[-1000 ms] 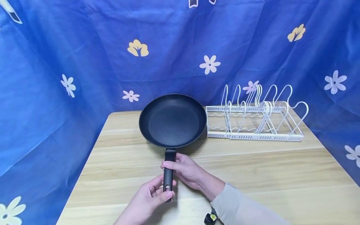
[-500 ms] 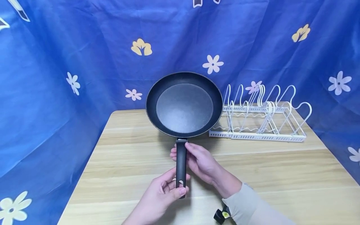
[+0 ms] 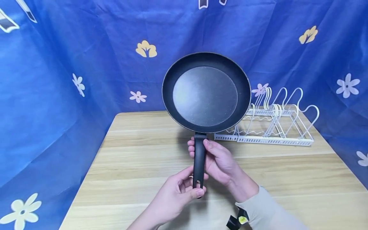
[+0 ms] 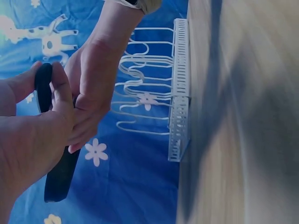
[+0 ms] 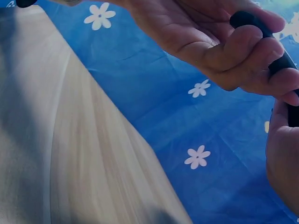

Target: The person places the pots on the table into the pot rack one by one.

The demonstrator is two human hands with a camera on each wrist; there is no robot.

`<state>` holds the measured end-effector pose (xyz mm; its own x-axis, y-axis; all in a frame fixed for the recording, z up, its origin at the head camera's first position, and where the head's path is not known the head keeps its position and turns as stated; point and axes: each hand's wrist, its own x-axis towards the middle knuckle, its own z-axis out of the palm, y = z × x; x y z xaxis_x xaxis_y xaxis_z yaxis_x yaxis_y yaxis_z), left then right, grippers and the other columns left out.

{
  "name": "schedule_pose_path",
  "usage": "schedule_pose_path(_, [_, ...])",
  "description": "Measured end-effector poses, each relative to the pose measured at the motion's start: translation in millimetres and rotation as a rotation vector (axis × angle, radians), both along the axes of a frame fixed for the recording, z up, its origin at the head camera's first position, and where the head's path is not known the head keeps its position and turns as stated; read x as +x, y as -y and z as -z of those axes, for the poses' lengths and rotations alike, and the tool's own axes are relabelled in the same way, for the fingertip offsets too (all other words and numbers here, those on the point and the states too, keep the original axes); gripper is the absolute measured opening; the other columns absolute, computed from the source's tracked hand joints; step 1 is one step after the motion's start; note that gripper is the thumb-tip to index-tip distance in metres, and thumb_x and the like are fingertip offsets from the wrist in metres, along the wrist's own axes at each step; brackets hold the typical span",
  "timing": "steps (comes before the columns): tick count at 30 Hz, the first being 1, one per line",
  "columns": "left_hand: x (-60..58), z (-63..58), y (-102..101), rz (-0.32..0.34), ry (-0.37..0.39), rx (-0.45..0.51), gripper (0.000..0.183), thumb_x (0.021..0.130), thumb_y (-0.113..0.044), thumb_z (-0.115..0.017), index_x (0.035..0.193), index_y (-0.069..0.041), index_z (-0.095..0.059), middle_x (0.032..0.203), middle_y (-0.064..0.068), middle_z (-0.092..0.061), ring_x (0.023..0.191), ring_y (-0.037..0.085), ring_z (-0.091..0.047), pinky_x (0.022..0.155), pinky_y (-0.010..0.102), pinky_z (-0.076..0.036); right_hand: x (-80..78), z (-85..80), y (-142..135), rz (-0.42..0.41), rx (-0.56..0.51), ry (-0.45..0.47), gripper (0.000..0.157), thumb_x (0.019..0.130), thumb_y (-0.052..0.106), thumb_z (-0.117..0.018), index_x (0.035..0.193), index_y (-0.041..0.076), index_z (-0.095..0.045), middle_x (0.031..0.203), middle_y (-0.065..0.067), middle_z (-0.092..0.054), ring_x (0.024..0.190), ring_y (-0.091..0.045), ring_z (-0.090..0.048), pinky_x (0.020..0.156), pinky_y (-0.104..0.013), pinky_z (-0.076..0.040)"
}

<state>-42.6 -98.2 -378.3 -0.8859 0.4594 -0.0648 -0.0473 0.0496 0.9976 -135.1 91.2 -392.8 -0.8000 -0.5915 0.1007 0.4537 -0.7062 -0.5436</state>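
A black frying pan is held up over the table, tilted so its inside faces me in the head view. My left hand pinches the end of its handle near the hanging hole, thumb in front. Higher up, just under the pan's rim, my right hand grips the same handle, its thumb along the right edge and fingertips showing on the left. In the left wrist view both hands meet around the dark handle, and part of the pan is hidden behind them. The right wrist view shows the handle's end between the left hand's fingers.
A white wire rack with upright loops stands at the back right of the wooden table; the pan overlaps its left end in the head view. Blue patterned cloth hangs behind and beside the table. A black strap piece shows by the right sleeve.
The pan has risen and moved right, tipping more upright, with both hands going along on the handle. The right thumb has shifted from across the handle to its right edge. The rack stays put.
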Motion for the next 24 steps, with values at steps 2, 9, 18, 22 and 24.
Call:
schedule_pose_path(2, [-2.0,-1.6,-3.9,0.014,-0.017,-0.015,0.06,0.101,-0.016,-0.077,0.156,-0.01,-0.055,0.138,0.021,-0.07,0.103,0.007,-0.075,0.093,0.022,-0.064,1.3,-1.7,-5.0,0.023,0.0,0.019,0.031,0.116,0.019,-0.048,0.134,-0.004,-0.059,0.125,-0.013,-0.072,0.115,-0.02,-0.074,0.108,-0.03,-0.06])
schedule_pose_path(9, [-8.9,-6.3,-18.3,0.02,-0.195,-0.188,0.051,0.095,-0.011,-0.084,0.142,-0.011,-0.063,0.12,0.009,-0.076,0.09,0.003,-0.073,0.089,0.02,-0.062,4.4,-4.5,-23.7,0.101,0.057,-0.007,0.03,0.116,0.017,-0.048,0.136,-0.004,-0.052,0.124,-0.012,-0.068,0.113,-0.019,-0.071,0.106,-0.03,-0.06])
schedule_pose_path(18, [-14.7,-12.3,-33.6,-0.017,-0.409,-0.451,0.049,0.091,-0.01,-0.087,0.135,-0.017,-0.067,0.097,-0.005,-0.075,0.081,-0.003,-0.065,0.079,0.019,-0.059,9.6,-6.3,-42.4,0.239,0.173,-0.053,0.037,0.115,0.01,-0.047,0.147,0.005,-0.031,0.122,-0.009,-0.072,0.113,-0.02,-0.073,0.11,-0.033,-0.06])
schedule_pose_path(22, [-15.0,-14.9,-41.2,-0.061,-0.441,-0.511,0.066,0.091,-0.017,-0.089,0.152,-0.016,-0.061,0.099,-0.001,-0.08,0.084,-0.003,-0.072,0.079,0.02,-0.061,11.1,-7.6,-50.0,0.301,0.177,-0.08,0.035,0.115,0.01,-0.048,0.146,0.004,-0.031,0.122,-0.01,-0.073,0.112,-0.02,-0.074,0.11,-0.033,-0.06])
schedule_pose_path(24, [-15.4,-15.1,-45.2,-0.084,-0.452,-0.533,0.07,0.091,-0.019,-0.089,0.155,-0.018,-0.06,0.1,0.0,-0.083,0.084,-0.003,-0.075,0.078,0.021,-0.062,11.4,-8.0,-53.0,0.341,0.191,-0.097,0.032,0.115,0.01,-0.048,0.143,0.006,-0.034,0.121,-0.01,-0.074,0.11,-0.02,-0.074,0.11,-0.033,-0.06])
